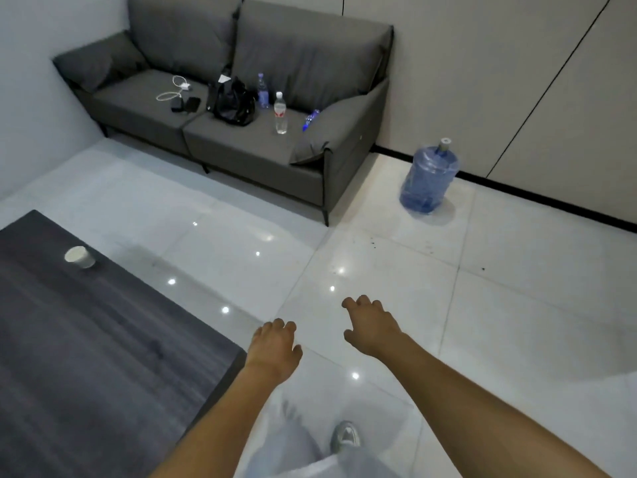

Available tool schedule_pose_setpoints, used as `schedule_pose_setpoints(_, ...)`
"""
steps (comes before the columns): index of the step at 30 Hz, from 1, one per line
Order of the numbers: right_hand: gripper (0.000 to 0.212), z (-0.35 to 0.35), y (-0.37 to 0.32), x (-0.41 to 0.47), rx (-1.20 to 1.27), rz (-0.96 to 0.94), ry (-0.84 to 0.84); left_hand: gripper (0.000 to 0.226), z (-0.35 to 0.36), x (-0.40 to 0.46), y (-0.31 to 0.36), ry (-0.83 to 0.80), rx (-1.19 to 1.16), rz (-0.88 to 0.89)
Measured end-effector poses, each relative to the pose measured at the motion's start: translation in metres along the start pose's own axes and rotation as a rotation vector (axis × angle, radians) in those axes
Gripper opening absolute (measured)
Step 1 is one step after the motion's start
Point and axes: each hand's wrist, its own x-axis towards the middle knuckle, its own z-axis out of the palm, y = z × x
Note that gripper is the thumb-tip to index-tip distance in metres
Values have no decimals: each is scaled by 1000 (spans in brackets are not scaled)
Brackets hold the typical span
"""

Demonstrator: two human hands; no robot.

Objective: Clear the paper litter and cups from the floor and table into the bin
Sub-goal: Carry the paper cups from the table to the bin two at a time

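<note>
A white paper cup [80,257] stands upright on the dark grey table [79,339], near its far edge at the left. My left hand [274,346] hovers just past the table's right corner, palm down, fingers loosely curled and holding nothing. My right hand [372,324] is stretched out over the white tiled floor to the right of it, fingers spread a little, holding nothing. No bin and no paper litter shows in this view.
A grey sofa [241,143] stands against the far wall with a black bag [234,101], cables and three plastic bottles [281,113] on it. A big blue water jug [429,177] stands on the floor by the wall. Dark specks dot the tiles [427,246]. My shoe [345,436] shows below.
</note>
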Motion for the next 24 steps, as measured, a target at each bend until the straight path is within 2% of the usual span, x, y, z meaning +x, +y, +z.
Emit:
schedule_pose_setpoints(4,53,-42,-14,77,-48,-94,-16,42,-32,59,-16,20,-42,-88)
schedule_pose_setpoints(13,54,-119,-86,260,-113,-231,-73,43,-116,215,-102,39,-117,-228)
schedule_pose_setpoints(24,51,-192,-212,428,-254,-455,-125,45,-200,309,-229,99,-220,-458)
